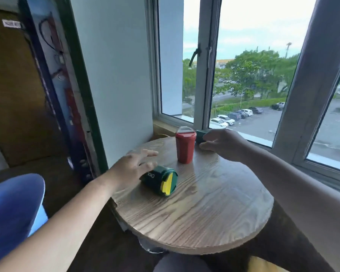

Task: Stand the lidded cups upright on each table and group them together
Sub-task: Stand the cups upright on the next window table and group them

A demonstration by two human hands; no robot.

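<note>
A red lidded cup (185,146) stands upright at the back of the round wooden table (204,209). In front of it a dark green cup (159,180) with a yellow lid lies on its side, lid pointing toward me. My left hand (133,167) hovers over the green cup's base with fingers spread, at or just short of touching. My right hand (222,143) curls its fingers around a second dark green cup (201,134) at the table's back edge. That cup is mostly hidden behind the hand, so I cannot tell if it is upright.
A window with a sill (249,137) runs right behind the table. A white wall (114,75) stands to the left. A blue seat (14,203) sits at lower left, beside my left forearm.
</note>
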